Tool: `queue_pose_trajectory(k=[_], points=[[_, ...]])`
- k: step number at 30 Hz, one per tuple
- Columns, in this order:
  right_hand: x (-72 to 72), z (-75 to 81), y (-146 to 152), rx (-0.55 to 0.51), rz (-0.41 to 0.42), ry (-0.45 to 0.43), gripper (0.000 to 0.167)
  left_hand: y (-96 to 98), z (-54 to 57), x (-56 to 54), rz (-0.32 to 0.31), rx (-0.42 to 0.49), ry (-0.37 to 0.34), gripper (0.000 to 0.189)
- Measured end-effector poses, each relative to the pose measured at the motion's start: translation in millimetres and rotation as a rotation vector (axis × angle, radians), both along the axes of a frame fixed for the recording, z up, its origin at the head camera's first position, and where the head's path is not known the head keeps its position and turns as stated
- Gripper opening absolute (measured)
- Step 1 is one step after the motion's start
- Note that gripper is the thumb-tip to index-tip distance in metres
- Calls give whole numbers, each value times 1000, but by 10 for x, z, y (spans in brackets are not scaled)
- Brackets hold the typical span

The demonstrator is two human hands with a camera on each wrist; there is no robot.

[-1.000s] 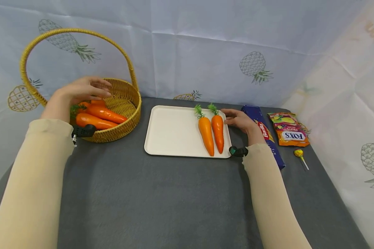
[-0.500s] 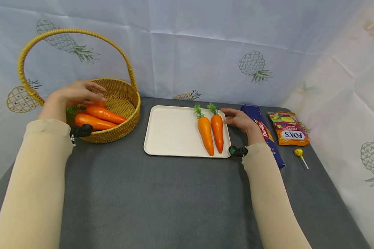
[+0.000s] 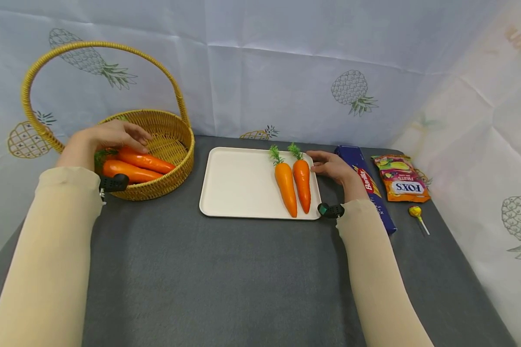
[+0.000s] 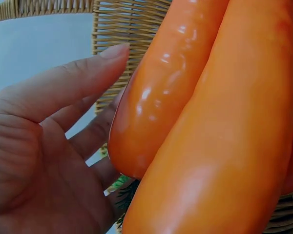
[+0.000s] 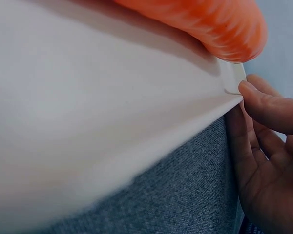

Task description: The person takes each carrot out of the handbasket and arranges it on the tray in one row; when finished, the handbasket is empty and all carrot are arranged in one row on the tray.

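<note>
In the head view, my left hand [image 3: 119, 135] is inside the yellow wicker basket [image 3: 169, 180], over several orange carrots [image 3: 139, 172]. The left wrist view shows its thumb stretched out and slightly apart from the blunt end of a carrot [image 4: 151, 122]. The other fingers of this hand [image 4: 44, 131] pass partly behind that end, so their tips are hidden. On the right, my right hand [image 3: 332, 166] holds the cream tray [image 3: 239, 185] at its edge, with the thumb on the rim and fingers below in the right wrist view. Two leafy carrots [image 3: 285, 188] lie side by side on the tray.
The basket's tall handle [image 3: 104, 43] arches above my left hand. Right of the tray lie a blue Barilla box [image 3: 369, 185], a Fox's sweets bag [image 3: 401, 178] and a yellow lollipop [image 3: 415, 212]. A pineapple-print cloth [image 3: 269, 86] hangs behind the grey table [image 3: 226, 270].
My left hand shifted left, then lowered among the carrots in the basket. Green leaves now show behind it. The right hand and tray stay in place.
</note>
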State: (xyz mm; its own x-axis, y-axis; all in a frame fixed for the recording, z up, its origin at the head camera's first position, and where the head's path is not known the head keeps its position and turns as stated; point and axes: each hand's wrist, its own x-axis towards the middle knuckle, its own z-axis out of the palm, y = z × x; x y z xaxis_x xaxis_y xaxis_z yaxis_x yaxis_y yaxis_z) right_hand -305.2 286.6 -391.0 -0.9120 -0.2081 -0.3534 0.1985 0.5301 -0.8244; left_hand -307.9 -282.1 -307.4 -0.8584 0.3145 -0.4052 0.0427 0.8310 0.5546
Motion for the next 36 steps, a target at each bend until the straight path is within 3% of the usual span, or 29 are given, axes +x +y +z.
queue_pose_trajectory(k=[13, 21, 31, 36], points=[[-13, -7, 6, 1, 12, 0, 60, -14, -24, 33, -34, -27, 22, 60], [-12, -10, 9, 9, -2, -2, 60, -60, -34, 19, -132, -70, -90, 66], [-17, -21, 11, 5, 14, 8, 61, -60, -40, 1, -173, -46, -212, 77], [-21, -19, 8, -6, 9, -3, 61, -68, -31, 2, -162, -13, -256, 78]])
